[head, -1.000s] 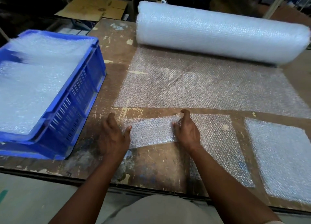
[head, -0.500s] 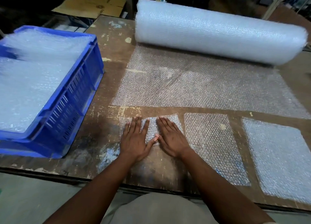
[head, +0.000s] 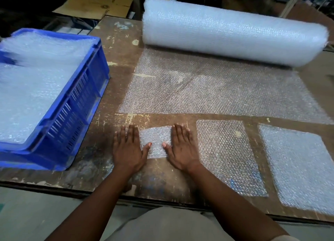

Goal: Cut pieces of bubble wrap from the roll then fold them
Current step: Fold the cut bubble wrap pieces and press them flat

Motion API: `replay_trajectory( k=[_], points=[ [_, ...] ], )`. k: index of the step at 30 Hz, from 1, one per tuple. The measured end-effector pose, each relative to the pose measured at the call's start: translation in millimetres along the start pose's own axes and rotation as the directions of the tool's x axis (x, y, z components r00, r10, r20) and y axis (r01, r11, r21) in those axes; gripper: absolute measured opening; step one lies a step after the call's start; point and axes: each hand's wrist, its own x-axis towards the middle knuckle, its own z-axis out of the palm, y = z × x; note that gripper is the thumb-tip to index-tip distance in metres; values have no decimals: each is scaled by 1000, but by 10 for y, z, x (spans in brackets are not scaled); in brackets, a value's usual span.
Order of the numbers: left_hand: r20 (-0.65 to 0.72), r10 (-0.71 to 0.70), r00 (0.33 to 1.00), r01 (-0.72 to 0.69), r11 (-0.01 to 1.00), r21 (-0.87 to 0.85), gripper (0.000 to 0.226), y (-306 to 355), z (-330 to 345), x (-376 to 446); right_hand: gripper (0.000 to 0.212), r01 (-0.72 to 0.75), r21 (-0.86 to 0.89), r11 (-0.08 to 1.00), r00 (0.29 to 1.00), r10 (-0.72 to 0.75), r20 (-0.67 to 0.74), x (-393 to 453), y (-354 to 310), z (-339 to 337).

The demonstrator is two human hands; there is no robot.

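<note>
Where scuffed brown wood shows, both flat hands, left hand [head: 127, 148] and right hand [head: 182, 148], fingers straight, on a folded bubbly rectangle [head: 156, 142].

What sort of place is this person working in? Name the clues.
Probably a packing workshop or warehouse: a big bubble wrap roll unrolled on a worn wooden worktable, a blue plastic crate stacked with bubble wrap, and flattened cardboard behind.
</note>
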Motion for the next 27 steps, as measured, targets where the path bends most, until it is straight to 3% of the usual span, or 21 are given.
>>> replay_trajectory(
  k=[3,9,16,20,24,27],
  points=[
    [-74,14,997,-15,1000,-15,96,-20,-33,-93,88,29,33,999,1000,-29,7,-86,-303,71],
    [-73,35,997,-38,999,-32,87,-242,172,-274,86,3,5,1000,1000,-3,1,-128,-544,173],
    [-62,34,997,-36,999,-31,98,-225,97,-293,92,-51,-28,998,997,49,-59,-231,-473,78],
    [-222,172,960,-188,981,-56,97,-5,18,-274,93,-125,-41,991,986,119,-114,-419,-133,-72],
    [-249,327,912,-361,927,-103,96,514,-28,-225,93,-210,-38,977,970,203,-137,-687,287,-150],
    [-272,504,820,-549,826,-125,83,956,19,-221,94,-301,52,952,929,305,-207,-941,676,-204]
  ],
)
